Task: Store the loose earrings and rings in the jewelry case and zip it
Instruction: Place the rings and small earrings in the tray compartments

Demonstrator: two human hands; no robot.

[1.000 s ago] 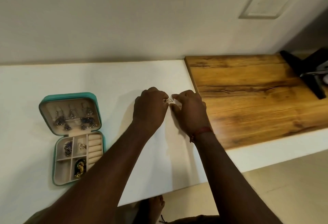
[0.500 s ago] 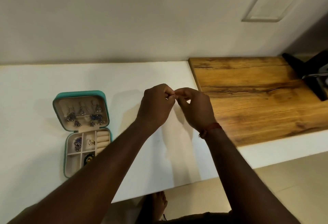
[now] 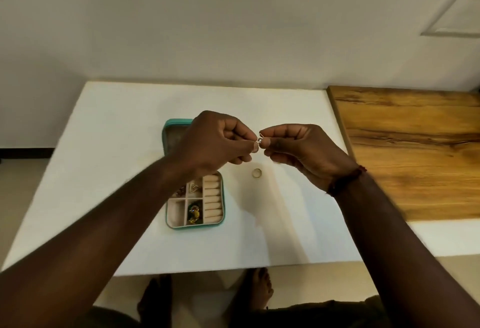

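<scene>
Head view: a white table [image 3: 117,133] fills the middle of the frame, its far edge against a plain pale wall [image 3: 233,29]. At the right of the frame a brown wooden top [image 3: 415,151] butts against the table's side. A white rectangular wall plate [image 3: 457,13] sits in the upper right corner. Pale floor [image 3: 20,185] shows at the left edge, and below the table's near edge, where the person's bare feet [image 3: 259,288] stand.

Above the table's centre, the left hand [image 3: 215,143] and the right hand [image 3: 304,151] meet fingertip to fingertip. Both pinch one small earring [image 3: 259,139] between thumb and forefinger, with the other fingers curled in. A red thread band [image 3: 345,179] circles the right wrist.

The teal jewelry case [image 3: 194,227] lies open on the table at lower centre. Its lid is partly hidden behind the left hand. The right column of the tray holds cream ring rolls, and some of the small compartments beside it hold jewellery. A loose ring [image 3: 257,172] lies flat on the table just right of the case, below the hands.
</scene>
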